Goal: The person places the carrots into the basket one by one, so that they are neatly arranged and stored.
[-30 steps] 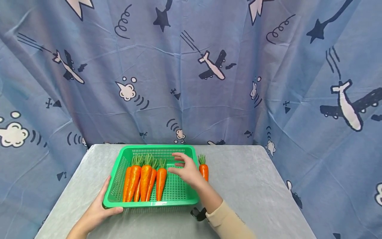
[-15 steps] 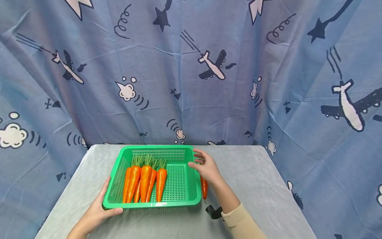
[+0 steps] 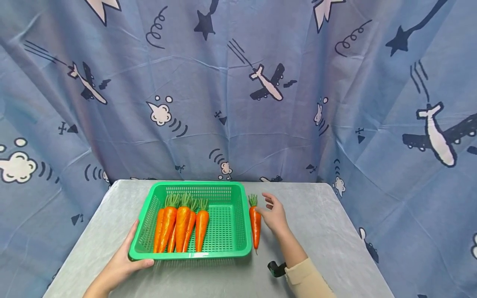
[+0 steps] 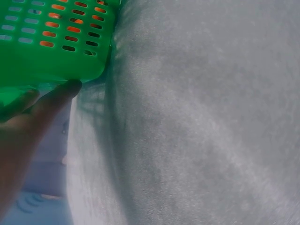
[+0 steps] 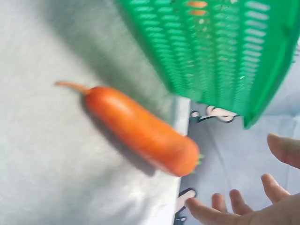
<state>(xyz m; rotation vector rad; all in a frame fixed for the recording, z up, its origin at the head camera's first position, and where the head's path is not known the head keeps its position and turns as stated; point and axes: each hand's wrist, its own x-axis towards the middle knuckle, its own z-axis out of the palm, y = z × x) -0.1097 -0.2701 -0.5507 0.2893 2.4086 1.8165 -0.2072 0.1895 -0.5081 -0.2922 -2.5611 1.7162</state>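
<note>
A green plastic basket sits on the table with several orange carrots lying side by side in its left half, green tops pointing away. My left hand holds the basket's near left corner, thumb along the front rim and fingers along the left side. In the left wrist view, fingertips show right at the basket's rim. Outside the right wall a single carrot lies on the table. Just right of it my right hand hovers with spread fingers, holding nothing; the thumb overlaps the carrot in the head view.
The grey-covered table reaches back to a blue curtain printed with planes and stars. A black camera mount is strapped at the right wrist, by a beige sleeve. The basket's right half shows its bare slotted bottom.
My right hand has moved right, from over the basket, across its right rim, to beside the lone carrot. The left hand has stayed at the basket's corner. The carrots have not moved.
</note>
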